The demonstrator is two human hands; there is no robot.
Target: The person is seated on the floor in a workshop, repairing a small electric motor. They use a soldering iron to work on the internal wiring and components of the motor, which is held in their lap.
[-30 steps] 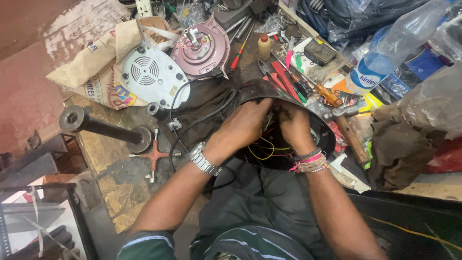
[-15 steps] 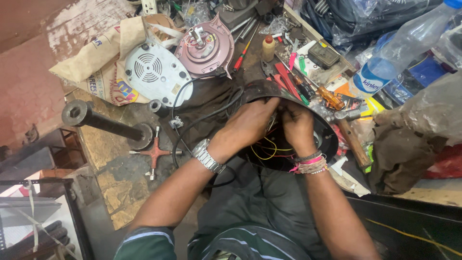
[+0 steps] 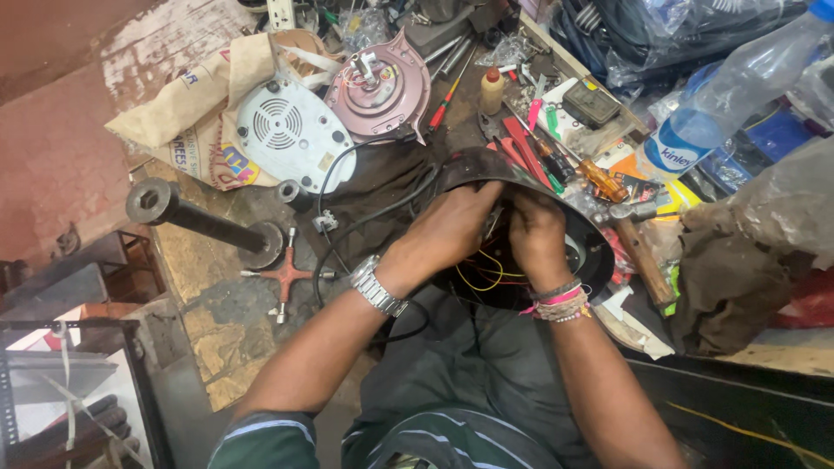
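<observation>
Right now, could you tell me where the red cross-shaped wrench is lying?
In the head view, the red cross-shaped wrench lies flat on the worn bench, left of the left hand and its wristwatch, just below the foot of the dark steel shaft.

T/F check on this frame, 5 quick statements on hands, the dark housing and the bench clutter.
1. Both hands are inside the dark round housing. True: the left hand and right hand work among its yellow and red wires.
2. A metal watch sits on the right wrist. False: it is on the left wrist; the right wrist carries pink bands.
3. The white vented cover lies on a paper bag. True.
4. The red cross wrench is held in the left hand. False: it lies on the floor, untouched.
5. The plastic bottle stands upright. False: it lies tilted on the clutter.
</observation>
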